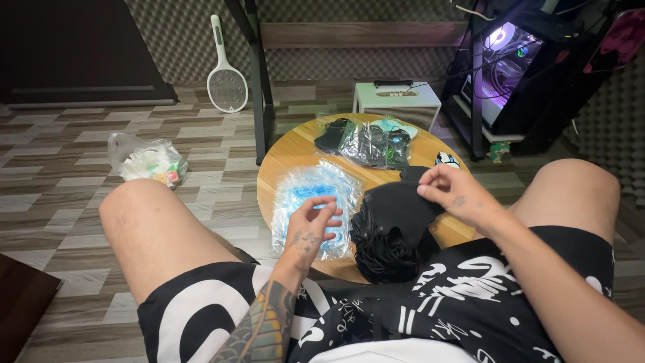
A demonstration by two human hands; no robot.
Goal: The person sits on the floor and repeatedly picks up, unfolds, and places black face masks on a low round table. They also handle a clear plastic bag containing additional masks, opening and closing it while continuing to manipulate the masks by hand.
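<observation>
Black face masks [390, 225] lie heaped in a dark pile on the near right part of the round wooden desk [295, 149], their ear loops spilling over the desk's near edge toward the person's lap. The right hand [453, 191] sits at the top of that pile, its fingers [428, 183] pinched shut on the upper edge of one black mask, lifting it a little off the rest. Just left of the pile lies a clear plastic pack of blue masks [310, 195], flat on the desk. The left hand [314, 225] rests over the near end of this pack, fingers [325, 208] loosely curled and partly open, tips touching the plastic; whether they actually grip it cannot be told. Beyond the pile, at the far side of the desk, lie several small clear bags with dark masks [366, 141] inside, close together. Behind the desk on the floor stands a small white amplifier [396, 102]. Well left of the desk, a crumpled plastic bag [146, 160] with pale contents lies on the striped floor [60, 188], and farther back a white electric fly swatter [226, 74] leans against the wall. Right of the desk, a lit computer case [504, 60] glows purple.
</observation>
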